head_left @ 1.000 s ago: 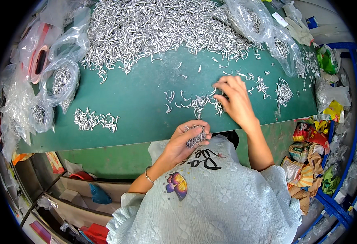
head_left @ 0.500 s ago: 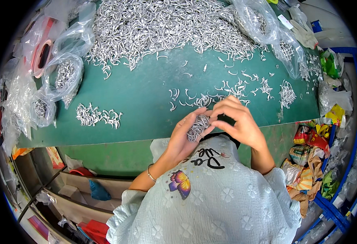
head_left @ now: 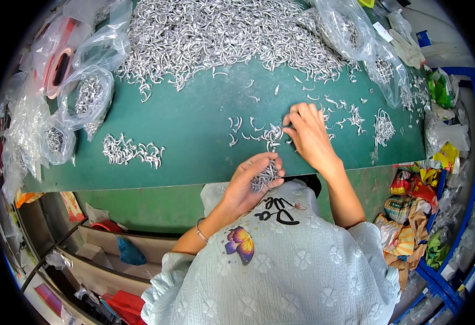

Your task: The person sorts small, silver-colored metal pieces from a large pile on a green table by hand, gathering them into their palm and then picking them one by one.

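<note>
My left hand [head_left: 246, 184], palm up near the front edge of the table, is closed around a bundle of dark grey wire-like rings [head_left: 264, 177]. Ahead and to its right, my right hand [head_left: 309, 134] is over the tabletop with its fingers curled and thumb close to the fingertips. Those fingertips are down among scattered curved silver metal pieces [head_left: 272, 134]; whatever they pinch, if anything, is too small to make out. More loose curved pieces [head_left: 355, 117] lie just right of that hand.
A large heap of silver curved pieces [head_left: 221, 38] covers the back of the green table [head_left: 194, 130]. Smaller piles [head_left: 132, 151] lie left and right [head_left: 383, 127]. Plastic bags of pieces [head_left: 88, 97] stand at the left, another bag [head_left: 351, 32] at the back right. Colourful packages [head_left: 405, 216] fill a blue-framed rack.
My right hand has moved forward and away from my left hand, down to the scattered pieces on the table. My left hand, still holding the ring bundle, has shifted only slightly.
</note>
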Tool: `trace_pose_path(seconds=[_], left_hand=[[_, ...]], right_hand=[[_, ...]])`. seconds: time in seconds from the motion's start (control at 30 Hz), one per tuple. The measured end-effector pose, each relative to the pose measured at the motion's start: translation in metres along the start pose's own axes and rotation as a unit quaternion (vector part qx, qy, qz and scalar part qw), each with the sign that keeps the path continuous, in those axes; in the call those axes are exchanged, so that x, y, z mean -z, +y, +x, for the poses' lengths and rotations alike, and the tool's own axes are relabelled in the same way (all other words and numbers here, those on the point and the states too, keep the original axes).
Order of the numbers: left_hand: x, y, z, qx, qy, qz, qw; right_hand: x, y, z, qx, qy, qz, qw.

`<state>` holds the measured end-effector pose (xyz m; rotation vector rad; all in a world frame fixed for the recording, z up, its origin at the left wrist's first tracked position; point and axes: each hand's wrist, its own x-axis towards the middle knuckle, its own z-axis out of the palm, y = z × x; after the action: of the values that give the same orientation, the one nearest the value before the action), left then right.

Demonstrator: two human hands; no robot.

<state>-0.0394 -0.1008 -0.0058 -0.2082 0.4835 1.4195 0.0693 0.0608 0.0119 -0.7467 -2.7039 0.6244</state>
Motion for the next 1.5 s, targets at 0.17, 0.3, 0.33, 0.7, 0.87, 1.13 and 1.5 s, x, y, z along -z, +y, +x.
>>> trace_pose_path(seconds=[0.17,0.3,0.33,0.7,0.87,1.13,1.5], left_hand=[[-0.001,0.002,0.000,-0.011,0.005,0.007,1.000],[0.000,0.001,0.000,-0.026,0.011,0.021,0.999],[0.002,0.000,0.000,-0.019,0.004,0.016,1.000],[-0.002,0.002,0.002,-0.005,0.029,0.024,0.999],[0.006,0.003,0.002,-0.004,-0.040,0.017,0.999],[0.001,0.003,0.002,-0.007,0.019,0.041,0.999],[-0.008,0.004,0.005,-0.028,-0.018,0.076,0.997]], right_hand=[[0.009,0.002,0.002,0.004,-0.032,-0.038,0.999],[0.012,0.003,0.001,0.010,-0.035,-0.044,0.998],[0.012,0.003,0.003,0.011,-0.040,-0.047,0.998],[0.027,-0.017,-0.005,-0.007,-0.030,0.061,0.998],[0.000,-0.010,-0.008,-0.025,-0.010,-0.005,1.000],[0.020,0.008,-0.005,-0.164,0.049,0.269,0.948],[0.020,0.042,0.025,-0.114,0.071,-0.043,0.990]])
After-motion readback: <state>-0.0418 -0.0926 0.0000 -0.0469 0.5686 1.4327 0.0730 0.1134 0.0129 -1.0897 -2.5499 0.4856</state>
